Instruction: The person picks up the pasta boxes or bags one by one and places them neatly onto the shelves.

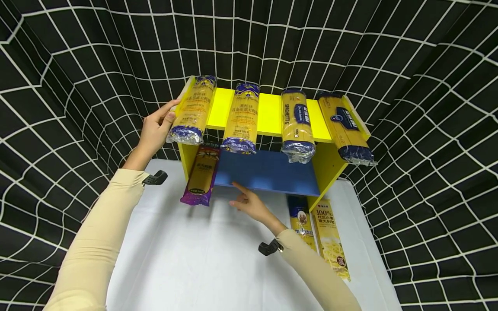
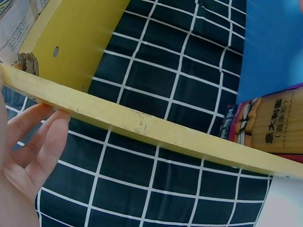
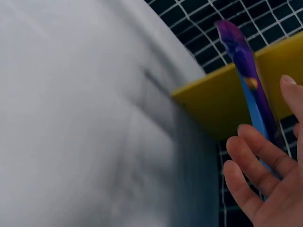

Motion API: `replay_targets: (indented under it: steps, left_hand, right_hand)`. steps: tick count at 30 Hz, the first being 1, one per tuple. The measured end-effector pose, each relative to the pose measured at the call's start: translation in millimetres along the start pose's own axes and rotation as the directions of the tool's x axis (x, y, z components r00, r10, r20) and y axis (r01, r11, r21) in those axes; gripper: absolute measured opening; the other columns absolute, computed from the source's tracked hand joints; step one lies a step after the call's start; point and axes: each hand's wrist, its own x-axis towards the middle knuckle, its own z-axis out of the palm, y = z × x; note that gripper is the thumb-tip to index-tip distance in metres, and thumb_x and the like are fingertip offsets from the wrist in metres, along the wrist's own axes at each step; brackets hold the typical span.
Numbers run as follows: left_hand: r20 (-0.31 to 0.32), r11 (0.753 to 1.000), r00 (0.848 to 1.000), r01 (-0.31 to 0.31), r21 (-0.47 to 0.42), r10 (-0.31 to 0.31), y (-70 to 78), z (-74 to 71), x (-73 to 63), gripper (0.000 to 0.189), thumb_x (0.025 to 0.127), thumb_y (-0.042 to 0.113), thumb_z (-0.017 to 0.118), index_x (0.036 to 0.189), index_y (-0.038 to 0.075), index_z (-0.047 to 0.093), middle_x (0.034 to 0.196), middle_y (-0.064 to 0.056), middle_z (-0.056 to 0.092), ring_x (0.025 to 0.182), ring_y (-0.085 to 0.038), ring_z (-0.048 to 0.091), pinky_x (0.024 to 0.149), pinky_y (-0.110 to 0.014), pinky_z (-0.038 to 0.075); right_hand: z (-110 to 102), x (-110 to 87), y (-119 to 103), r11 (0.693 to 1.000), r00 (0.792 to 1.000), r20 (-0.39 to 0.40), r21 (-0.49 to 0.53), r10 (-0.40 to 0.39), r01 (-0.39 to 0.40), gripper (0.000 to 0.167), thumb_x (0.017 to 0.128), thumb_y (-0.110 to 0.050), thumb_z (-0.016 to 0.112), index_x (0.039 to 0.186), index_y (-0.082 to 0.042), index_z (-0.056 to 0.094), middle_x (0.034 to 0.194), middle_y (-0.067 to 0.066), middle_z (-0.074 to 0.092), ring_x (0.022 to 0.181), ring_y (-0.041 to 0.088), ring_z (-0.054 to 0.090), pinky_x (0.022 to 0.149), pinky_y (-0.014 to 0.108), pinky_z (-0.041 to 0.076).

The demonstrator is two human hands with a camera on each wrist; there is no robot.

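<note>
My left hand (image 1: 155, 127) is at the upper left of a yellow shelf unit, its fingertips touching the outer face of the side panel (image 2: 142, 124). Right beside it, a spaghetti packet (image 1: 193, 108) lies on the yellow top board. My right hand (image 1: 250, 205) holds nothing; it hovers in front of the blue lower board (image 1: 268, 170), index finger stretched towards its front edge. In the right wrist view its fingers (image 3: 253, 146) are loosely spread. Left of that hand, a purple-ended pasta packet (image 1: 202, 175) lies on the blue board and juts over its front.
Three more spaghetti packets lie along the sloping top board (image 1: 269, 114). Beneath the unit at right, a blue-and-yellow packet (image 1: 301, 220) and a yellow pasta packet (image 1: 330, 237) rest on the white table (image 1: 186, 259). Black curtains with a white grid (image 1: 249, 39) surround it.
</note>
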Motion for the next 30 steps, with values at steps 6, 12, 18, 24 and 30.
replay_targets:
  steps: [6, 12, 18, 24, 30]
  left_hand:
    - [0.004, 1.0, 1.0, 0.007, 0.01, -0.007, 2.8, 0.4, -0.2, 0.04, 0.104, 0.027, 0.048, 0.143, 0.022, 0.054, 0.134, -0.02, 0.062, 0.077, 0.01, 0.055, 0.062, -0.008, 0.044]
    - [-0.003, 1.0, 1.0, 0.002, 0.013, -0.002, 2.9, 0.3, -0.8, 0.04, 0.104, 0.026, 0.049, 0.143, 0.021, 0.054, 0.133, -0.019, 0.063, 0.076, 0.01, 0.054, 0.061, -0.008, 0.044]
    - [-0.003, 1.0, 1.0, -0.002, 0.005, 0.002, 2.3, 1.8, -0.3, 0.04, 0.104, 0.024, 0.048, 0.143, 0.02, 0.054, 0.133, -0.02, 0.063, 0.074, 0.01, 0.054, 0.06, -0.008, 0.043]
    - [-0.002, 1.0, 1.0, -0.005, 0.005, 0.005, 0.2, 2.0, -0.1, 0.04, 0.104, 0.024, 0.049, 0.143, 0.02, 0.054, 0.132, -0.02, 0.064, 0.074, 0.01, 0.055, 0.06, -0.008, 0.044]
    - [-0.009, 1.0, 1.0, -0.011, 0.011, 0.011, 0.1, 1.2, 0.5, 0.04, 0.104, 0.024, 0.049, 0.143, 0.019, 0.055, 0.132, -0.02, 0.064, 0.074, 0.011, 0.054, 0.06, -0.007, 0.044]
  right_hand:
    - [-32, -40.0, 9, 1.0, 1.0, 0.004, 0.013, -0.02, 0.02, 0.066, 0.096, -0.014, 0.066, 0.154, -0.01, 0.035, 0.103, 0.025, 0.067, 0.08, 0.017, 0.067, 0.075, 0.034, 0.058]
    - [-64, -78.3, 10, 0.992, 0.993, -0.008, -0.044, 0.117, -0.117, 0.062, 0.097, -0.018, 0.065, 0.152, -0.013, 0.039, 0.11, 0.021, 0.066, 0.095, 0.026, 0.065, 0.087, 0.038, 0.053]
    - [-88, -101.9, 54, 0.991, 0.992, -0.091, -0.095, 0.09, -0.098, 0.055, 0.097, -0.017, 0.064, 0.149, -0.014, 0.046, 0.11, 0.02, 0.066, 0.092, 0.026, 0.064, 0.081, 0.035, 0.052]
    - [-110, -127.3, 86, 0.985, 0.985, -0.131, -0.119, 0.108, -0.124, 0.054, 0.096, -0.016, 0.065, 0.146, -0.005, 0.047, 0.103, 0.022, 0.068, 0.085, 0.016, 0.065, 0.073, 0.026, 0.053]
    - [-116, -148.7, 108, 0.927, 0.939, -0.2, -0.199, 0.279, -0.318, 0.06, 0.095, -0.018, 0.067, 0.149, -0.007, 0.044, 0.121, 0.023, 0.063, 0.104, 0.032, 0.063, 0.078, 0.034, 0.055]
